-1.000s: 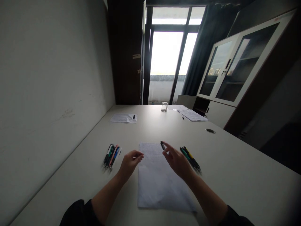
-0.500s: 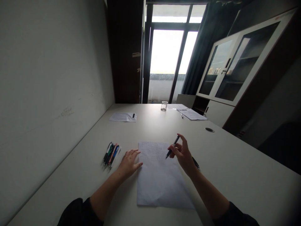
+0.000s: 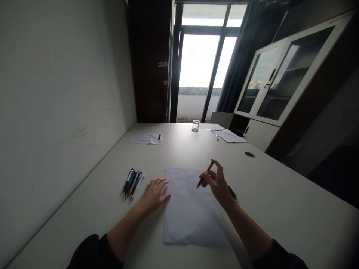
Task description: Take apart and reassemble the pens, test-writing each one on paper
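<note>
A white sheet of paper (image 3: 190,220) lies in front of me, its upper part covered with lines of writing. My left hand (image 3: 155,193) rests with fingers spread at the sheet's left edge, fingertips on the paper. Between the fingers and thumb of my right hand (image 3: 216,182) is a dark pen (image 3: 208,169), tilted, its tip pointing down over the written part; I cannot tell whether the tip touches. One finger sits at the pen's top end. Several pens (image 3: 132,184) lie in a bunch left of my left hand. Another dark pen (image 3: 232,193) is partly hidden behind my right wrist.
Toward the table's far end stand a glass jar (image 3: 195,125) and a stack of papers (image 3: 230,136) with a pen (image 3: 217,137) beside it. Another paper (image 3: 147,139) lies at far left. A round cable hole (image 3: 249,154) is at right. A wall (image 3: 70,112) borders the left.
My right hand and the pen have shifted very slightly left. My left hand stays at the paper's edge, and the paper has not visibly moved.
</note>
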The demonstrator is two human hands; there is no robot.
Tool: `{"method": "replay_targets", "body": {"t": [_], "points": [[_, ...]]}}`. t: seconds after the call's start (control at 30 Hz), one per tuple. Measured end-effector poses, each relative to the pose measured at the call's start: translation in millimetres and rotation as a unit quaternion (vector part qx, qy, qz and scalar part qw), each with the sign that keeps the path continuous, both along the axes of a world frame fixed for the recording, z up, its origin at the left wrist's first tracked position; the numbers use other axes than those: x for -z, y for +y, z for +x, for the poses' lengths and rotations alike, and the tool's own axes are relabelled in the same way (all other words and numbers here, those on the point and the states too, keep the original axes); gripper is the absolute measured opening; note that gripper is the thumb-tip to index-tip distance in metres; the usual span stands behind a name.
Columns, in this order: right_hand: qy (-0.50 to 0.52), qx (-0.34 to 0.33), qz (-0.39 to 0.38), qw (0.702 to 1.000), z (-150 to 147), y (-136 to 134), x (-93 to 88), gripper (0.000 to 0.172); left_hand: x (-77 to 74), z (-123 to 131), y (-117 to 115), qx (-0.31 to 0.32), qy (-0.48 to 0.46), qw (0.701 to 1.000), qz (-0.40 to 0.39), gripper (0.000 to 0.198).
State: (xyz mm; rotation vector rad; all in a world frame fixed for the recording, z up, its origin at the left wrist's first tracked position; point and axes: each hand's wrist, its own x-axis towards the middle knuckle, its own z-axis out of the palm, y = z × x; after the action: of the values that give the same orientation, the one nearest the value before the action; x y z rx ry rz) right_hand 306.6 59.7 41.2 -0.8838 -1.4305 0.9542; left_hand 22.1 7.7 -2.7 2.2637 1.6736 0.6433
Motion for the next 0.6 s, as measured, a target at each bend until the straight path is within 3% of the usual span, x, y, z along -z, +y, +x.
{"method": "replay_targets", "body": {"t": [0.6], "points": [[-0.01,0.001,0.015,1.0,-2.5,-1.0,0.8,0.074,2.3,-1.2,1.4,0.009,-0.006,1.0,0.012,0.048]]}}
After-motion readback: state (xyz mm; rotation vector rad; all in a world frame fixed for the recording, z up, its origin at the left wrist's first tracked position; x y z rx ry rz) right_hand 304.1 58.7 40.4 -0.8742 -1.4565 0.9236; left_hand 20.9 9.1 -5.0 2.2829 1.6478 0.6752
